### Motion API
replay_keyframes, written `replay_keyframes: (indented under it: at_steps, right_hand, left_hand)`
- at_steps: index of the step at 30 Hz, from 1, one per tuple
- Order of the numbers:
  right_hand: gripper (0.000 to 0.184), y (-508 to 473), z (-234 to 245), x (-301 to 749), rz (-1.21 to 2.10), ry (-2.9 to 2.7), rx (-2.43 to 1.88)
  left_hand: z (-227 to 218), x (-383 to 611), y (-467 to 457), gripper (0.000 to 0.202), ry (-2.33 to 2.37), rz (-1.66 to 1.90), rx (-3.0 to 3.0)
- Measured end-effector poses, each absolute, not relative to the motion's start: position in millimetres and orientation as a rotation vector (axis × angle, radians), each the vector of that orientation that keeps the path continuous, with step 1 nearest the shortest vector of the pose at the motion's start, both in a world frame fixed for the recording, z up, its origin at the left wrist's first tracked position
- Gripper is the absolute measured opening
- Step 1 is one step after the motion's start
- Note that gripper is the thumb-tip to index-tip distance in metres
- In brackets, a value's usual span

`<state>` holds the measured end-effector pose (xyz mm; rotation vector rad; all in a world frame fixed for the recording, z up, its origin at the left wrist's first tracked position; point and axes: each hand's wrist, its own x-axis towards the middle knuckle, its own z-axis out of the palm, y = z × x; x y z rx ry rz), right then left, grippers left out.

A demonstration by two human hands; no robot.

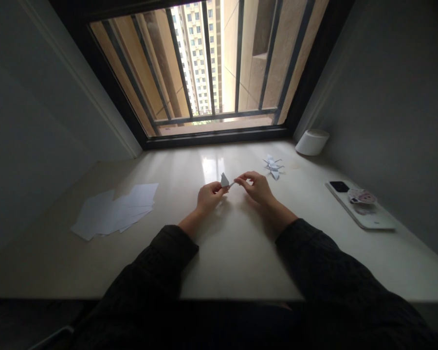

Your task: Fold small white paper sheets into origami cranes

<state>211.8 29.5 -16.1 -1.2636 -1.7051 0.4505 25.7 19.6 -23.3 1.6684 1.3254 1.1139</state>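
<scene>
A small folded piece of white paper (224, 180), an origami shape with a pointed top and a thin arm to the right, is held above the middle of the white sill. My left hand (209, 195) pinches its base between thumb and fingers. The thin pointed end sits between the thumb and forefinger of my right hand (255, 186), which is also closed. Just beyond my right hand lie folded paper cranes (273, 166), bunched together; I cannot tell how many.
Several loose white paper sheets (117, 209) overlap at the left. On the right lies a white phone (379, 221) with a round grip on its back. A white cup-like object (312, 142) stands in the far right corner, near the barred window (219, 138).
</scene>
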Motion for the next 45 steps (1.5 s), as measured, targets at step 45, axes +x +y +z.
replay_keyframes:
  at_steps: [45]
  right_hand:
    - [0.041,19.1,-13.6,187.0,1.28,-1.112,-1.006]
  left_hand:
    - [-12.5,23.1,14.7,0.03,1.256,1.261,1.732]
